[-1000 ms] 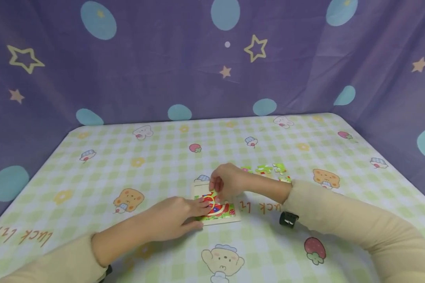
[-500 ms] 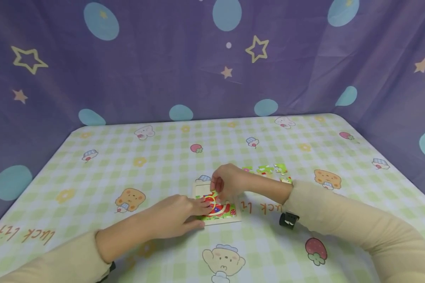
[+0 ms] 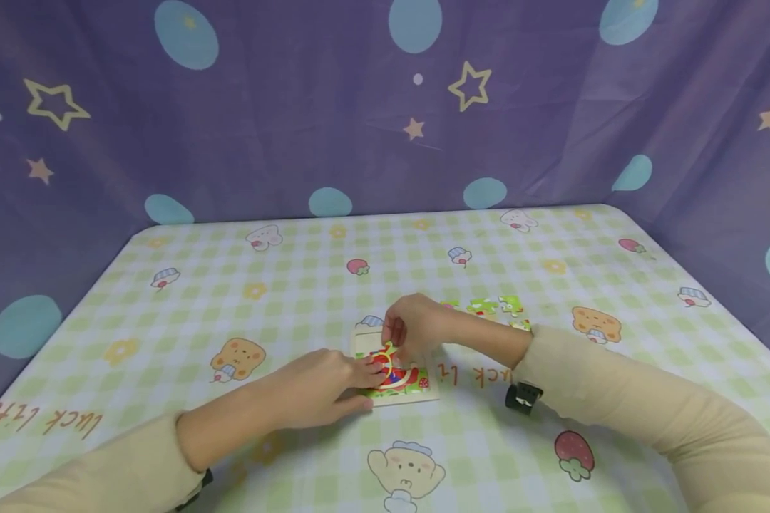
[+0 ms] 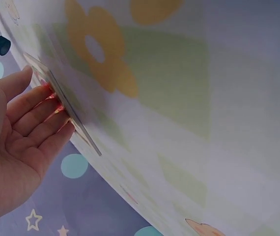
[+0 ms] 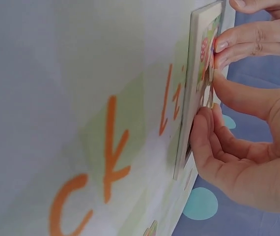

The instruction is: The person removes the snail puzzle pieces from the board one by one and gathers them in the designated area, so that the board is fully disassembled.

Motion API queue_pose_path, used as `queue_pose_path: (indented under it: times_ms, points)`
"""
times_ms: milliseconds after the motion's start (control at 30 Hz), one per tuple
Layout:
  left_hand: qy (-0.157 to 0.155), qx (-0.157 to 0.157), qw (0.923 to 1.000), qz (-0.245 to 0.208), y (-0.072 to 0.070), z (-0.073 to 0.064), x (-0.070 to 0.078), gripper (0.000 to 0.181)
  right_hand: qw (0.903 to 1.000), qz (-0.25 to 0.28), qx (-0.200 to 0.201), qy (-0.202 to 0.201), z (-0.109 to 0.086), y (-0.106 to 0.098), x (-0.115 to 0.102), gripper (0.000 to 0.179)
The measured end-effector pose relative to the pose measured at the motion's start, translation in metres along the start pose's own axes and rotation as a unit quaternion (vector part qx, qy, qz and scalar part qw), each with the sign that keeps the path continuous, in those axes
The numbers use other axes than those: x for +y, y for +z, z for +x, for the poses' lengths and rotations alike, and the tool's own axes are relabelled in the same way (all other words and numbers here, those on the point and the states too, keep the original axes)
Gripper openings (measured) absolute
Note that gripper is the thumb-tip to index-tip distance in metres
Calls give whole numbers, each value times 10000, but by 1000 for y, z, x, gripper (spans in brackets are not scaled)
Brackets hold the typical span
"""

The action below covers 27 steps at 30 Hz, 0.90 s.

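Observation:
A wooden jigsaw board lies on the table, its lower part filled with red, yellow and green pieces. My left hand reaches in from the left, its extended fingertips resting on the fitted pieces and its thumb at the board's near edge. Over the board's right side, my right hand pinches a puzzle piece between thumb and fingers. This piece is seen edge-on in the right wrist view, tilted close over the board. In the left wrist view, the left fingers lie nearly straight against the board's face.
Several loose puzzle pieces, mostly green, lie on the tablecloth behind the right forearm, which partly hides them. The checked tablecloth has printed cartoon figures. A purple curtain hangs behind the table.
My right fingers have shifted slightly at the board, and a little more of the yellow-edged puzzle piece shows at their tips. My left hand keeps its place on the pieces.

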<state>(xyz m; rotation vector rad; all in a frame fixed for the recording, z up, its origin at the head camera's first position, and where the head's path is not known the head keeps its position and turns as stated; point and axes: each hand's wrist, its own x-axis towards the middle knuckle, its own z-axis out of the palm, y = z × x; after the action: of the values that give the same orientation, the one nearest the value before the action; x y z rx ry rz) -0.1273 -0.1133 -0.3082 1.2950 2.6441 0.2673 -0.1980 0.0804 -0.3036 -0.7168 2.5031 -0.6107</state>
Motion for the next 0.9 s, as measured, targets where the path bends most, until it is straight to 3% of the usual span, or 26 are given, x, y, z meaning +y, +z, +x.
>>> queue_pose_path:
  times_ms: [533,900]
  points:
    - [29,56,10000,-16,0,0,-2,34,9926,1132,332,279,-6,5,15,19]
    - [66,67,9999,-94,0,-1,-3,33,9835,1583,596,638,-9,3,16,20]
